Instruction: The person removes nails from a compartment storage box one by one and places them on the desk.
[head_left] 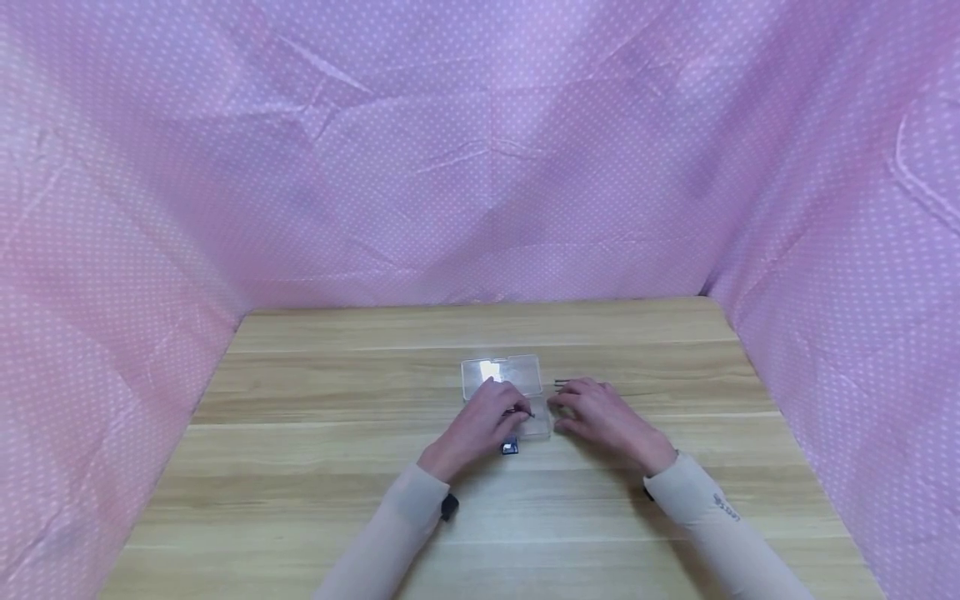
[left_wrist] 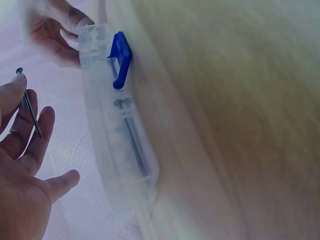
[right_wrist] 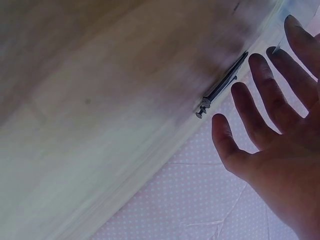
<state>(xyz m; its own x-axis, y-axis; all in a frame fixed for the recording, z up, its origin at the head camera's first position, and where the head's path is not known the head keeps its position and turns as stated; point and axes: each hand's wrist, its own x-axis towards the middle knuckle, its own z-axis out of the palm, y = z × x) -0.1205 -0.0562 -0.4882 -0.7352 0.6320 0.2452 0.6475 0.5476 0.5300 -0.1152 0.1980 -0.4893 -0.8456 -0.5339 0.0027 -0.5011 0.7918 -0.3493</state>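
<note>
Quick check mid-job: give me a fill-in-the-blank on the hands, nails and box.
A nail is held in the ______.
Loose nails on the table lie nearest the ______.
The latch on the clear box is coloured ______.
The box's lid is ______, not closed.
Missing words: left hand; right hand; blue; open.

On the surface (head_left: pixel 337 500) we see a box (head_left: pixel 535 427) lying open, one half behind the other. Nails (left_wrist: pixel 134 142) lie inside it, and a clip (head_left: pixel 510 447) sits at its near edge. The left hand (head_left: pixel 480 422) holds another nail (left_wrist: pixel 30 110) over the box; the right hand (head_left: pixel 600 414) is just right of it. Beyond that hand we find loose nails (right_wrist: pixel 220 90). Cloth (head_left: pixel 487 167) hangs behind and on both sides.
</note>
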